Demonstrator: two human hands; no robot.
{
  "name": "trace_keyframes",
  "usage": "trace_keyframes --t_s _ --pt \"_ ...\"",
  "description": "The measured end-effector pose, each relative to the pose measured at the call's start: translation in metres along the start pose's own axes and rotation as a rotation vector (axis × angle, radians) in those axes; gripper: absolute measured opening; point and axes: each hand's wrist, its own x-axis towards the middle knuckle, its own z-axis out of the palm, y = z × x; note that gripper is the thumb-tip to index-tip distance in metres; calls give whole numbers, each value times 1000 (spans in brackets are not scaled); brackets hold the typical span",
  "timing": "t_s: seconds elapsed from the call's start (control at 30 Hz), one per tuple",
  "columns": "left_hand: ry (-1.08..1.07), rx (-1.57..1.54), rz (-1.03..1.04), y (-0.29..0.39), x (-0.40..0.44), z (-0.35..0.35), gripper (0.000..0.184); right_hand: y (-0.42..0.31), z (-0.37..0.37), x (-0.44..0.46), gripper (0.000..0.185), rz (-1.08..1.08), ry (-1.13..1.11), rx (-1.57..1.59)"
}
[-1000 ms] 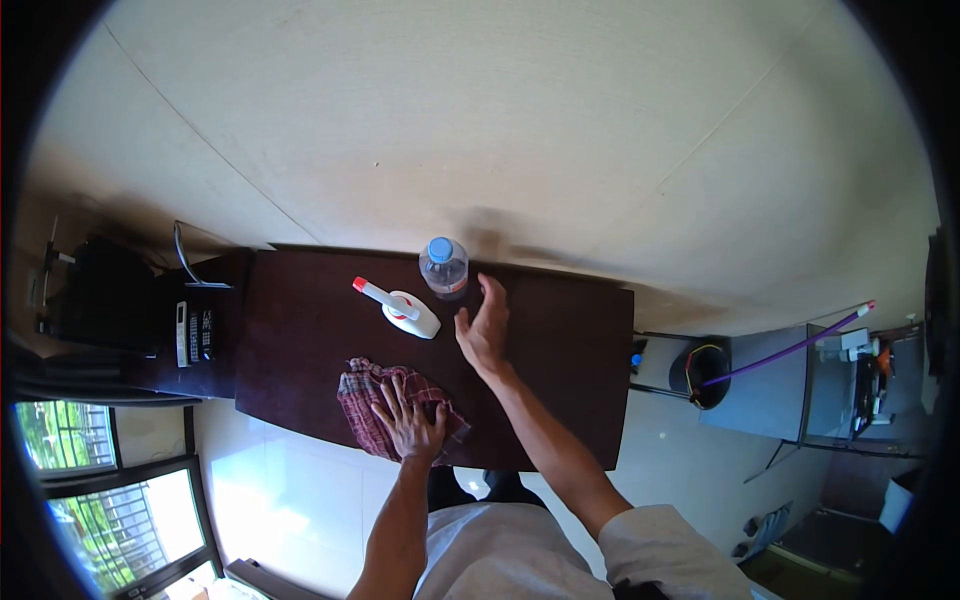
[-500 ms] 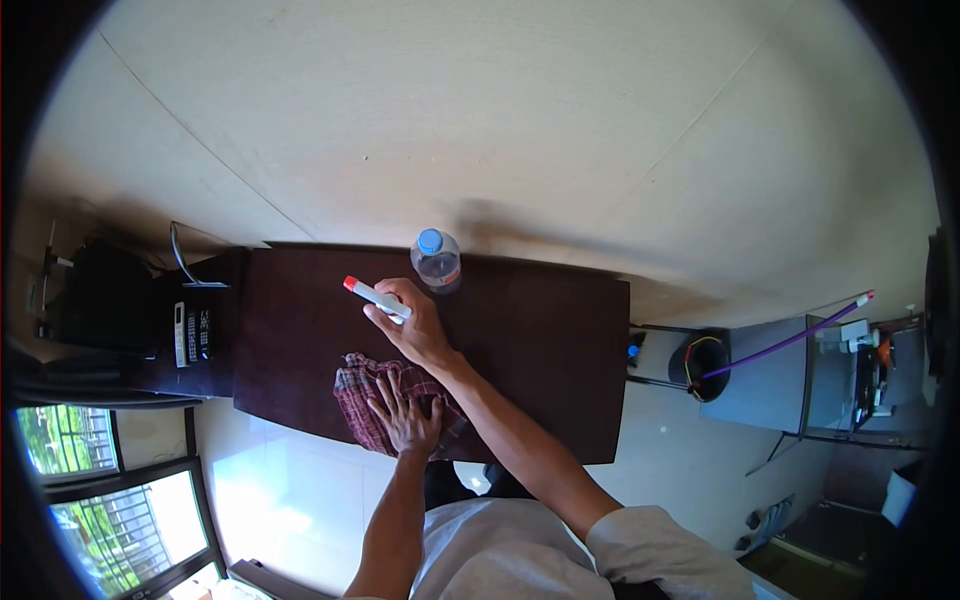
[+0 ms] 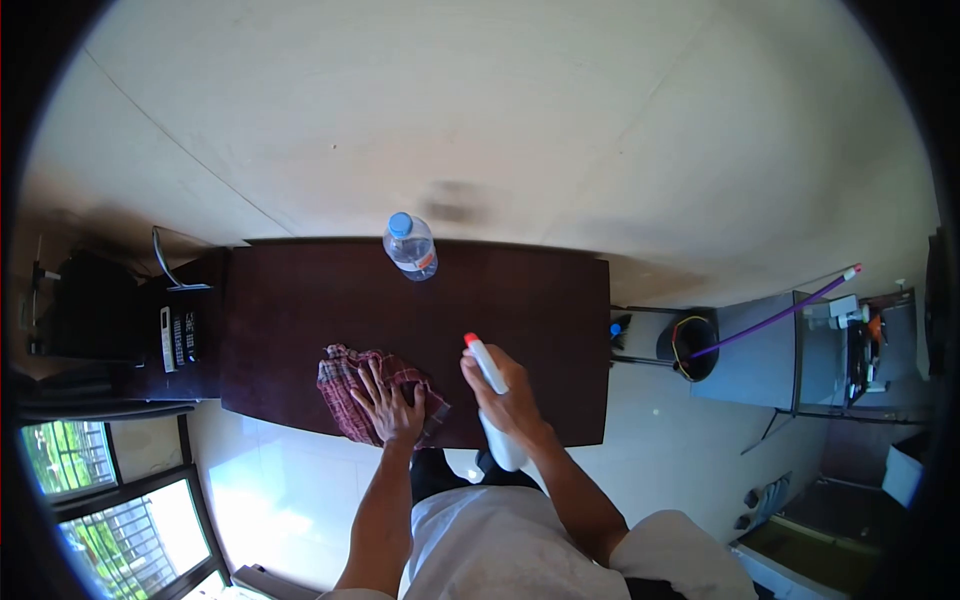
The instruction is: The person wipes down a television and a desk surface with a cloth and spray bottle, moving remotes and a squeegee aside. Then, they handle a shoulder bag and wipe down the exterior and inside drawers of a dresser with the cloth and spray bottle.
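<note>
My right hand (image 3: 512, 398) is wrapped round a white spray bottle (image 3: 505, 450) with a red nozzle tip, held over the front part of the dark brown table (image 3: 300, 290). The nozzle points toward the far side and slightly left. My left hand (image 3: 388, 405) lies with fingers spread on a crumpled red plaid cloth (image 3: 345, 400) at the table's front edge. A clear plastic bottle with a blue cap (image 3: 412, 250) stands upright near the wall, apart from both hands.
Left of the table are a telephone-like device with keys (image 3: 180, 340) and a dark bag-like shape (image 3: 90, 310). To the right stand a black bucket (image 3: 690, 345), a purple stick (image 3: 770, 318) and a grey cabinet (image 3: 740, 350). A pale wall (image 3: 480, 120) borders the far edge.
My right hand has moved right and back toward my body with the spray bottle, away from the clear bottle. My left hand stays on the cloth. The view has shifted slightly.
</note>
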Motion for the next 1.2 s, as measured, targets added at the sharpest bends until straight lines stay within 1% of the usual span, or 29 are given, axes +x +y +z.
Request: trace_keyframes --t_s 0.07,0.1,0.17,0.2,0.23,0.33,0.37,0.47,0.57,0.67,0.77,0.87,0.9,0.93,1.0,1.07,1.1,1.17,1.2 --pt "-21 11 -12 2 1 -2 65 2 -29 -13 36 144 1 -146" --pt "-51 -2 -30 3 1 -4 66 8 -40 -18 38 192 27 -179" --pt "-36 12 -30 3 1 -3 66 29 -55 -24 41 300 66 -199" --pt "-26 18 -30 3 1 -1 66 36 -62 -26 42 306 97 -196" --pt "34 26 -2 2 0 1 66 46 -67 -27 42 314 122 -180" --pt "8 30 -18 3 0 -1 66 54 -75 -32 41 338 179 -159" --pt "70 51 15 -1 -1 8 65 55 -76 -32 40 344 195 -157" --pt "49 48 5 -1 -1 7 65 66 -78 -33 39 284 238 -126" --pt "58 62 5 -1 -1 8 65 59 -82 -34 38 337 240 -98" --pt "57 46 6 0 -1 6 66 63 -84 -37 39 338 243 -74" --pt "-51 28 -47 7 0 -8 70 67 -81 -42 38 322 272 -77" --pt "-71 24 -57 9 1 -12 69 73 -88 -50 36 259 328 -106" --pt "-63 22 -52 9 1 -11 69 76 -91 -53 35 273 361 -90" --pt "-55 19 -48 8 1 -10 69 78 -97 -55 25 311 353 -53" --pt "-49 17 -44 8 1 -10 69 74 -105 -65 25 392 371 31" --pt "-56 15 -45 8 0 -11 69 96 -108 -77 28 325 340 -74" --pt "-14 34 -24 7 -1 -6 68 100 -109 -84 31 291 327 -128" --pt "69 70 20 0 -2 6 66 105 -110 -101 31 328 265 -132" --pt "54 65 16 1 -2 5 65 104 -110 -109 32 346 233 -133"
